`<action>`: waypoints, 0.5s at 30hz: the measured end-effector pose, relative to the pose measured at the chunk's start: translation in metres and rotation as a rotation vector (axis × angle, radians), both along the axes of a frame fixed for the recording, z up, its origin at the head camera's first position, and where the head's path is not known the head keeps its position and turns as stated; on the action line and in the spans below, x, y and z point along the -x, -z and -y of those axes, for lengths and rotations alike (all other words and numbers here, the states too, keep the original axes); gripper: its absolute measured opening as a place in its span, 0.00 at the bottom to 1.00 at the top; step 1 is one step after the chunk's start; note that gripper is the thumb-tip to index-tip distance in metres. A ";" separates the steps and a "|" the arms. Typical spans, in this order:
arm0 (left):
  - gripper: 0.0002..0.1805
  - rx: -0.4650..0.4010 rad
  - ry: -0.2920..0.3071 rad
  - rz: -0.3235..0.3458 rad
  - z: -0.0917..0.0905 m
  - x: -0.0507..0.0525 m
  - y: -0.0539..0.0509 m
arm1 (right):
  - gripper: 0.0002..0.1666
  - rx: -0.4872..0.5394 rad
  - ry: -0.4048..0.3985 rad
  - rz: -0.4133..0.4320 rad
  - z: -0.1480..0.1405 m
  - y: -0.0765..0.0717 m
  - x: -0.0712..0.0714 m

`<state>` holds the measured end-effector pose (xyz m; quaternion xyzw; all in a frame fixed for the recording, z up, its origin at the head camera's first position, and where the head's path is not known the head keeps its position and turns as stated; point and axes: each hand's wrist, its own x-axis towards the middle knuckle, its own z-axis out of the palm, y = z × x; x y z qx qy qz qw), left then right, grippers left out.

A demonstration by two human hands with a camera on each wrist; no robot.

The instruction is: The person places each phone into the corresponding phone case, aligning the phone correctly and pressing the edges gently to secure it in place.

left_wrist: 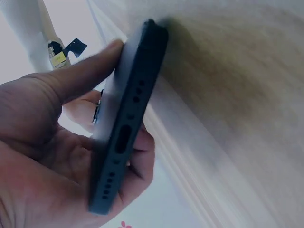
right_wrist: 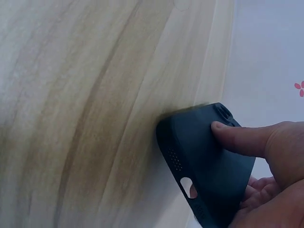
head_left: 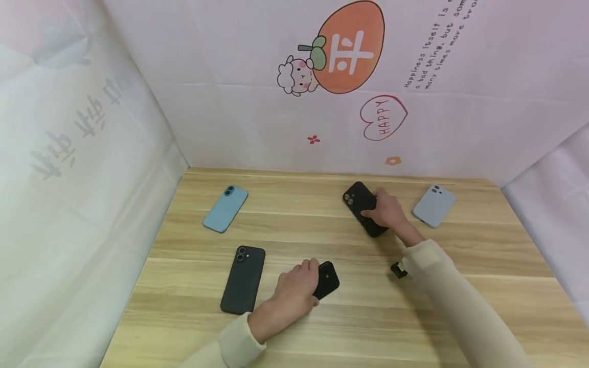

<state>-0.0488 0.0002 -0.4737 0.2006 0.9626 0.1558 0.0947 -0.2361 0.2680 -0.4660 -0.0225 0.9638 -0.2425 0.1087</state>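
Observation:
My left hand (head_left: 294, 289) grips a dark phone (head_left: 327, 283) low over the front middle of the table. In the left wrist view the same phone (left_wrist: 126, 114) is tilted on edge. Its end with a charging port and small holes faces the camera; the thumb lies on one side, fingers on the other. Farther back, my right hand (head_left: 386, 208) holds a black phone case (head_left: 361, 198) by its right side. Through the bottom cutout of the case (right_wrist: 209, 156) a fingertip shows in the right wrist view, and the thumb presses its back.
A light blue phone (head_left: 225, 209) lies at the back left, with a dark phone (head_left: 243, 281) nearer the front. At the back right lies a pale grey phone or case (head_left: 434, 206). White printed cloth (head_left: 257, 122) walls the wooden table (head_left: 294, 217) at its back and sides.

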 end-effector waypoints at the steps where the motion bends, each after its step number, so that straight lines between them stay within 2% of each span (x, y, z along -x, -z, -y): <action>1: 0.33 -0.016 0.001 0.003 0.001 0.000 0.000 | 0.35 -0.008 -0.005 0.002 0.000 -0.001 0.000; 9: 0.23 -0.124 0.018 0.036 0.006 0.000 -0.005 | 0.24 -0.020 -0.053 -0.032 0.005 -0.008 -0.005; 15: 0.18 -0.220 0.036 0.051 0.015 0.003 -0.008 | 0.29 -0.027 -0.096 -0.045 0.005 -0.014 -0.007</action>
